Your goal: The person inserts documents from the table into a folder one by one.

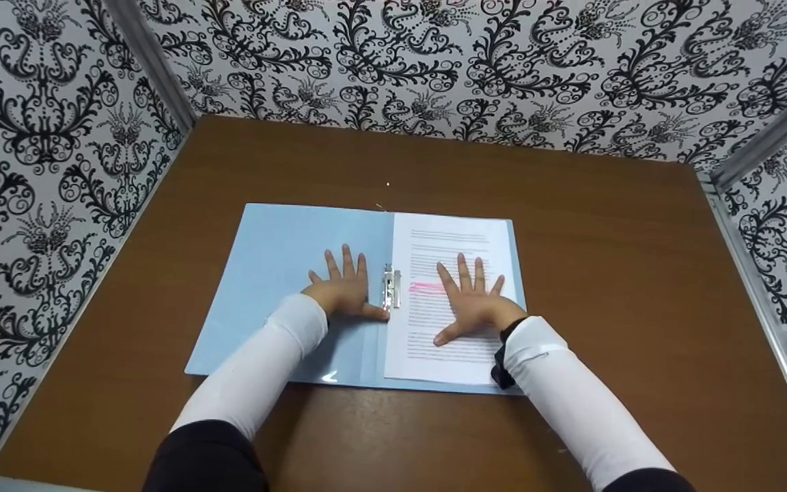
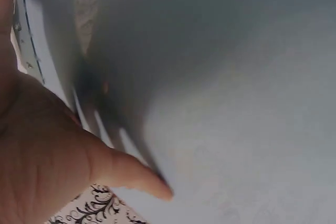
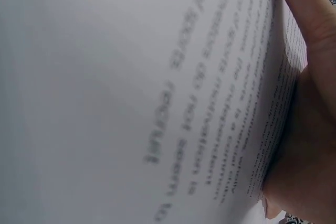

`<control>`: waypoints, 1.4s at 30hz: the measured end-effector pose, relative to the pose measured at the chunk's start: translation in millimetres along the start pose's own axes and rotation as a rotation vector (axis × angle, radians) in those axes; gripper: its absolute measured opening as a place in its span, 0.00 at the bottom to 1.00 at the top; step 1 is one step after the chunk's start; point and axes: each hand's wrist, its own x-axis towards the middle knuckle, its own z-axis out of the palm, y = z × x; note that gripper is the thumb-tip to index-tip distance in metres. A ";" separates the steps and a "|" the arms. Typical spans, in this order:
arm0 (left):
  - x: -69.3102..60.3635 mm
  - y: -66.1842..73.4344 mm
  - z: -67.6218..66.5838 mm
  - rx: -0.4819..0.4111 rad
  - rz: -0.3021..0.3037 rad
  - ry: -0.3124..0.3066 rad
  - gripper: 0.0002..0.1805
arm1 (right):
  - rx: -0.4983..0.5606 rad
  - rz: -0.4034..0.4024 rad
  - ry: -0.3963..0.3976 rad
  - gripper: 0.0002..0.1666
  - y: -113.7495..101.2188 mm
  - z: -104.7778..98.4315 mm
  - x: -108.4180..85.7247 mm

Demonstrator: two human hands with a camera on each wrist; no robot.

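Observation:
A light blue folder lies spread open on the table, with a metal clip along its spine. Printed paper rests on its right side, one passage marked in pink. My left hand lies with fingers spread on the blue cover, its thumb reaching to the clip's lower end. On the printed page my right hand rests, fingers spread apart. The left wrist view shows the left hand against the blue cover. Blurred text lines run across the paper beside the right hand.
The brown table extends around the folder. Patterned black-and-white panels stand behind it and at both sides, with grey metal strips at the corners. Small pale specks lie just beyond the folder's top edge.

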 end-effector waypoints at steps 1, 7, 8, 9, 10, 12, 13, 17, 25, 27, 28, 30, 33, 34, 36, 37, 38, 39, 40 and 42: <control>0.1 -1.7 1.3 -0.010 0.004 0.004 0.72 | 0.001 -0.002 0.000 0.84 -0.6 -0.3 0.2; -0.1 -10.1 6.0 -0.055 0.031 0.025 0.71 | -0.006 -0.002 0.001 0.84 -2.7 -0.6 1.7; -0.3 -11.9 6.0 -0.059 0.040 0.026 0.71 | -0.009 0.000 0.002 0.84 -2.7 -0.2 1.9; -0.6 -14.4 5.6 -0.061 0.051 0.027 0.69 | -0.010 0.002 0.004 0.84 -2.7 0.3 2.1; -1.1 -17.8 4.8 -0.063 0.065 0.027 0.67 | -0.009 0.003 0.007 0.84 -2.8 0.9 2.5; -3.6 -27.0 2.1 -0.058 0.104 0.032 0.61 | 0.000 0.002 0.011 0.84 -3.3 2.3 3.3; -5.4 -33.0 0.4 -0.060 0.126 0.038 0.59 | 0.005 0.001 0.011 0.84 -3.6 2.8 3.7; -15.1 -61.4 -6.0 -0.080 0.174 0.074 0.51 | 0.018 0.003 0.007 0.84 -4.8 4.7 5.0; -39.1 -121.9 -17.8 -0.168 0.055 0.154 0.50 | 0.026 0.013 0.018 0.83 -6.7 4.9 2.9; -44.2 -137.1 -20.4 -0.190 0.029 0.168 0.50 | 0.034 0.017 0.011 0.83 -7.1 4.4 1.9; -46.7 -143.9 -21.3 -0.201 0.013 0.174 0.50 | 0.036 0.017 0.009 0.83 -7.0 4.1 1.5; -51.7 -156.6 -23.0 -0.231 -0.018 0.177 0.51 | 0.037 0.017 0.008 0.83 -6.4 3.4 1.0; -57.3 -170.4 -24.2 -0.289 -0.071 0.170 0.55 | 0.032 0.020 0.010 0.83 -4.8 2.3 0.3; -58.9 -173.6 -24.4 -0.311 -0.086 0.164 0.56 | 0.031 0.022 0.011 0.83 -4.1 2.1 0.1; -62.3 -177.9 -25.2 -0.347 -0.100 0.159 0.60 | 0.032 0.025 0.012 0.83 -2.9 1.7 -0.5; -63.7 -179.0 -25.6 -0.369 -0.102 0.155 0.61 | 0.033 0.025 0.015 0.83 -2.4 1.6 -0.7; -64.7 -180.0 -26.1 -0.390 -0.101 0.144 0.62 | 0.035 0.022 0.018 0.83 -1.8 1.5 -1.1; -66.0 -180.2 -27.1 -0.411 -0.096 0.134 0.63 | 0.038 0.020 0.019 0.83 -1.2 1.5 -1.4; -67.0 -180.4 -28.2 -0.434 -0.082 0.130 0.63 | 0.042 0.017 0.019 0.83 -0.6 1.2 -1.9; -68.6 -180.3 -31.4 -0.464 -0.048 0.123 0.63 | 0.049 0.014 0.019 0.83 0.7 0.7 -2.7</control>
